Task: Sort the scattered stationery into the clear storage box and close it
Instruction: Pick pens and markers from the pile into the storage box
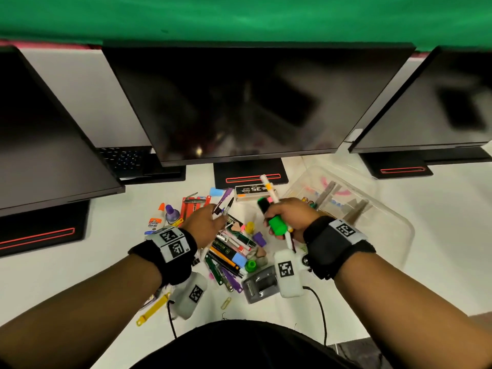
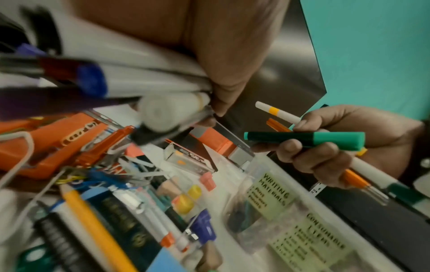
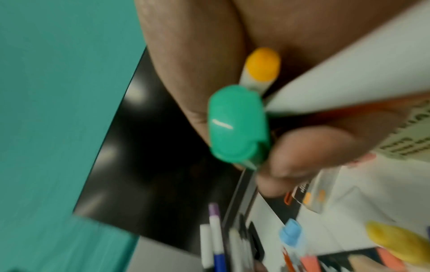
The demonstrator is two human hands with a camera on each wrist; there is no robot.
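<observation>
My right hand (image 1: pixel 286 218), just left of the clear storage box (image 1: pixel 386 209), clutches the green highlighter (image 1: pixel 277 225) and white markers (image 1: pixel 269 187) upright; my left hand (image 1: pixel 206 225), farther off, grips pens (image 1: pixel 223 206).

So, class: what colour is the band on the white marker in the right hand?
Orange-yellow band on the white marker; left wrist view shows it best.
</observation>
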